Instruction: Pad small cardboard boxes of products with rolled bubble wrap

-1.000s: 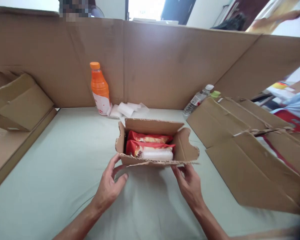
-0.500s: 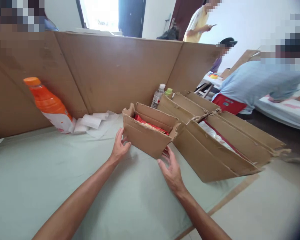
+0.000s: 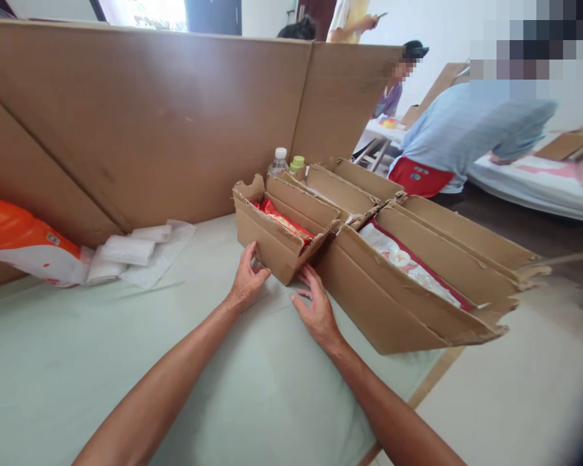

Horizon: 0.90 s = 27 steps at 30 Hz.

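Observation:
A small open cardboard box (image 3: 267,239) with red packets (image 3: 284,220) inside stands on the pale green cloth. My left hand (image 3: 250,278) rests its fingertips against the box's front face, fingers apart. At the box's right lower corner is my right hand (image 3: 315,304), its fingers spread and partly tucked in beside the box; exact contact there is hard to see. Neither hand is wrapped round anything. Close against the small box's right end is a larger open cardboard box (image 3: 369,291), holding white and dark red packages (image 3: 403,259).
A tall cardboard panel (image 3: 175,123) lines the back. An orange-and-white bottle (image 3: 29,243) leans at far left beside white packets (image 3: 126,249). Behind the boxes stand a clear bottle (image 3: 278,163) and a green-capped bottle (image 3: 297,163). A person in light blue (image 3: 476,129) bends over at right.
The small box has shifted right and back against the larger boxes, with both hands following it. The view has turned, so the orange bottle is now cut off at the left.

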### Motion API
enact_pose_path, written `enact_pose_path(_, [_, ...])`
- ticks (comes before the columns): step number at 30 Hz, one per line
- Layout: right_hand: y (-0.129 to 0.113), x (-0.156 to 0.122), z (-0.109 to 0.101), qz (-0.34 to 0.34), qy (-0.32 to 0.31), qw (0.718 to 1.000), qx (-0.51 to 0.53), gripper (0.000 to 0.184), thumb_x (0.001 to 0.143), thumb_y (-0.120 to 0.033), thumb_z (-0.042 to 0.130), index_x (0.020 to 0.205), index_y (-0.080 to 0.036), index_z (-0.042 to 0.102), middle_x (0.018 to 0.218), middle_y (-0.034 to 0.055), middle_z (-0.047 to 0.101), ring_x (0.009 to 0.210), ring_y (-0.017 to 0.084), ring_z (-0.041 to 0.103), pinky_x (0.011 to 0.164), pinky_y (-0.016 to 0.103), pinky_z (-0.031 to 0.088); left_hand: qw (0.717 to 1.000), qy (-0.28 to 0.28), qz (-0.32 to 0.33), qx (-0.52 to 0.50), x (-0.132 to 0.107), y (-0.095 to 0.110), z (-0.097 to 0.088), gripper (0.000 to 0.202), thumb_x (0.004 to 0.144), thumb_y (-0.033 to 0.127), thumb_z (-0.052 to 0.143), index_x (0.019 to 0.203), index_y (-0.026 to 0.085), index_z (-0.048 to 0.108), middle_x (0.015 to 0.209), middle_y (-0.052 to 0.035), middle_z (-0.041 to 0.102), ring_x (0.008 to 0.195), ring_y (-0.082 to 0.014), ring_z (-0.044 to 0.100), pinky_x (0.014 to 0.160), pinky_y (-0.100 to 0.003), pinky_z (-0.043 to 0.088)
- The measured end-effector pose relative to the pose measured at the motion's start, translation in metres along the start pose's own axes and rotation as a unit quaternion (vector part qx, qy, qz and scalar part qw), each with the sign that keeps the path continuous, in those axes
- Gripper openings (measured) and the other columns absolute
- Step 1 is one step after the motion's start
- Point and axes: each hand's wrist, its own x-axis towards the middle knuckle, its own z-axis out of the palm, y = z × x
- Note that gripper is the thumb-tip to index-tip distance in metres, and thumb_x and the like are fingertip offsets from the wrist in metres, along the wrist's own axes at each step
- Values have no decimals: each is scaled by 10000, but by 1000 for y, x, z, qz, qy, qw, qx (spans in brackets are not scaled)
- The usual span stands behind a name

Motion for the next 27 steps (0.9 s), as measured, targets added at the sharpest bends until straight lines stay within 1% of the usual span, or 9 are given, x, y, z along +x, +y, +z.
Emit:
enact_pose_path(5, [4,-12,10,-3,-3,1000,0,672,842,-211,577,1491,-227,405,1561,187,403,1308,277,560,886,402,582,999,-24,-10,18,10,0,-4,756,716,343,738,1406,167,485,1508,-182,471,1396,-369,455,1081,-483,465])
enact_pose_path(9, [4,-14,11,-4,22,999,-23,647,829,-208,576,1461,-220,441,1496,179,487,1242,268,605,827,375,591,997,-59,-9,48,4,-2,3,717,747,345,703,1409,161,495,1459,-175,536,1336,-343,526,1074,-486,467])
enact_pose_path(12, [1,-11,6,-8,-3,998,-63,462,864,-231,551,1325,-208,575,1200,128,697,999,221,701,762,341,598,991,-91,7,95,-21,-2,7,633,745,278,670,1357,156,561,1400,-167,594,1316,-335,543,1125,-530,412])
enact_pose_path(14, [-2,-10,2,-27,-41,996,-72,305,880,-240,539,1152,-219,676,997,83,749,884,209,712,795,359,593,986,-104,21,131,-49,1,3,564,677,208,688,1238,156,657,1330,-155,650,1330,-352,526,1178,-559,338])
enact_pose_path(15, [-2,-10,0,-46,-60,994,-78,252,884,-245,539,1072,-228,705,961,74,756,882,216,711,831,379,584,981,-111,30,153,-66,3,-2,531,646,177,693,1176,161,694,1312,-148,667,1347,-359,510,1198,-561,306])
enact_pose_path(17, [0,-10,-4,-99,-95,984,-113,212,897,-262,540,975,-245,736,981,72,766,943,241,705,890,419,559,961,-148,57,226,-104,11,-15,494,648,148,682,1140,169,717,1348,-143,656,1402,-362,457,1214,-550,287])
enact_pose_path(21, [13,-5,-3,-226,-110,941,-225,255,940,-333,516,969,-244,753,1015,73,772,969,266,700,872,442,542,879,-230,90,407,-179,36,-52,497,827,217,609,1321,171,620,1522,-151,514,1490,-335,350,1221,-535,290])
enact_pose_path(24, [17,-5,8,-307,-106,902,-285,335,958,-410,484,1045,-215,743,1103,101,758,992,299,694,806,449,537,862,-233,70,445,-225,56,-88,495,890,279,593,1378,199,571,1551,-125,487,1505,-302,336,1250,-510,239])
enact_pose_path(27, [9,-21,29,-391,-144,857,-304,420,955,-439,475,1220,-192,686,1276,136,702,1093,329,679,807,456,538,863,-229,55,448,-254,75,-138,494,849,290,654,1333,201,612,1518,-121,529,1482,-286,387,1224,-441,317])
